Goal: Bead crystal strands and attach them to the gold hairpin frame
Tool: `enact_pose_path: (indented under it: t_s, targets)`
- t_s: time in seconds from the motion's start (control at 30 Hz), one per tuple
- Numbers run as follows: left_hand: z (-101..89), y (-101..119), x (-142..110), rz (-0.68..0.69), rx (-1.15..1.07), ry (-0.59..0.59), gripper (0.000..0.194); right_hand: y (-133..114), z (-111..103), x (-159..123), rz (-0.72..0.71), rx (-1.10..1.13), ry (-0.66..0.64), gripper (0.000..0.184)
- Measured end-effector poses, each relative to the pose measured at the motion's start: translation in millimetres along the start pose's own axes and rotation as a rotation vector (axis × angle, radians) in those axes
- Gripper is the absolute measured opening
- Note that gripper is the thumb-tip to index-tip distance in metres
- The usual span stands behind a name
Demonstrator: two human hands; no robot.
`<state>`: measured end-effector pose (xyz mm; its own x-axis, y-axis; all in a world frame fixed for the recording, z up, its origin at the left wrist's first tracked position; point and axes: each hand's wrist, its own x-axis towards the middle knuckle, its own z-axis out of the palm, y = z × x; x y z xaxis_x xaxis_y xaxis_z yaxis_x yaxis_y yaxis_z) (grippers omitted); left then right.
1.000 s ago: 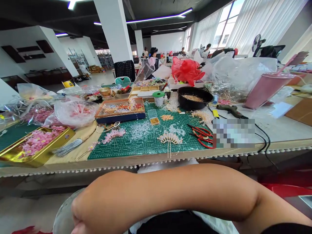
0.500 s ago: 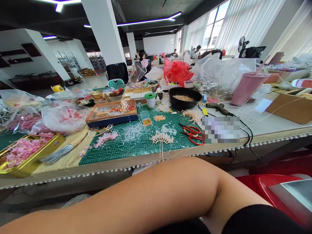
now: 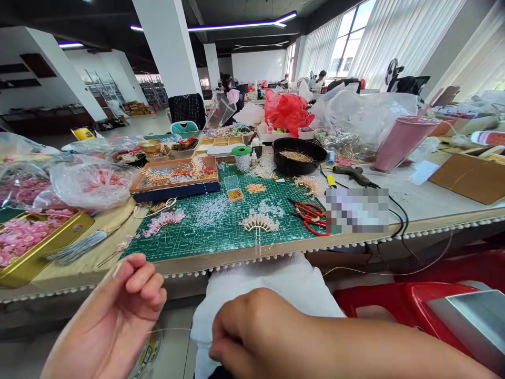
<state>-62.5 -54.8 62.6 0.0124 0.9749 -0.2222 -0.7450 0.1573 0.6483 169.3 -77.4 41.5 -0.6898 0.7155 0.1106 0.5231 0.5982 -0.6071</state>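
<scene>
My left hand [image 3: 118, 310] is raised in front of the table edge, fingers curled in toward the thumb. What they hold, if anything, is hidden. Lower and to the right, my right hand [image 3: 252, 326] is closed, its back toward me and its fingertips mostly out of sight. A thin pale thread or wire [image 3: 173, 329] shows between the two hands; where its ends go cannot be made out. Beyond the hands, a fan-shaped beaded hairpin [image 3: 259, 225] lies on the green cutting mat [image 3: 189, 247], its two prongs toward me. A pink beaded piece [image 3: 163, 222] lies left of it.
Red-handled pliers [image 3: 311, 217], scattered clear beads [image 3: 211, 210] and a black bowl [image 3: 300, 167] are on the table. A gold tin [image 3: 74, 231] of pink flowers stands left, a glue gun [image 3: 351, 175] and a tilted cup [image 3: 402, 145] right. A red stool [image 3: 418, 300] is beside me.
The forearm that stretched across the view to the left has drawn back to the right. Both hands are now visible before the table, with a thin strand between them. The view has shifted slightly.
</scene>
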Motion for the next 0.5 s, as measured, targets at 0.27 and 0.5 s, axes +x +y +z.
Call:
enact_pose_path:
  t_s: [0.27, 0.5]
  targets:
    - [33.2, -43.5, 29.2, -0.170, 0.110, 0.053, 0.002, 37.9, 9.6, -28.4, -0.134, -0.186, 0.138, 0.018]
    - [39.4, -61.7, 44.9, -0.266, 0.171, 0.012, 0.008, 62.4, 11.5, -50.1, -0.116, -0.203, 0.311, 0.019]
